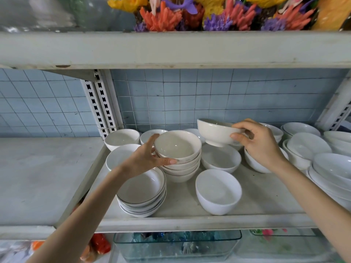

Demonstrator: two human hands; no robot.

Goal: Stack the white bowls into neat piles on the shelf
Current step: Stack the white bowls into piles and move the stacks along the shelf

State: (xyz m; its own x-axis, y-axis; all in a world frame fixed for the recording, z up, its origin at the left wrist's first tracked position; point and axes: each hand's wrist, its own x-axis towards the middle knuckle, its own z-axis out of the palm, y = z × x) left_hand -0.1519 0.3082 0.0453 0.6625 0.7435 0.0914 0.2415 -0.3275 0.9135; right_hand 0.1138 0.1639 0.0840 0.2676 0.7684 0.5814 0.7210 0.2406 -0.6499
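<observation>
A: Nearest us, what did we have?

B: The shelf (pixel 190 223) front edge, w/ a glass tank (pixel 176 245) under it. On the shelf, a dish stack (pixel 141 192) w/ dark rims sat right below the left wrist. A lone bowl (pixel 218 191) stood nearer us than the left thumb tip and to its right.

A: And the left hand (pixel 148 158)?

B: We saw it gripping the bowl pile (pixel 180 166) near the top: thumb along the front, the other fingers round the far-left side.

A: Right hand (pixel 260 143)?

B: It pinched the raised bowl (pixel 214 132) by its right rim, thumb on the near wall, fingers over the edge. That bowl hung clear of the shelf, up and to the right of the pile, approx. level. An empty bowl (pixel 220 158) sat directly below it.

A: Beyond the fingers?

B: More single bowls at the back, e.g. the back-left bowl (pixel 121 138) past the left fingertips. Oval plates (pixel 332 168) were piled right of the right wrist. Then blue tiles (pixel 190 101), and coral ornaments (pixel 171 16) on the upper shelf.
</observation>
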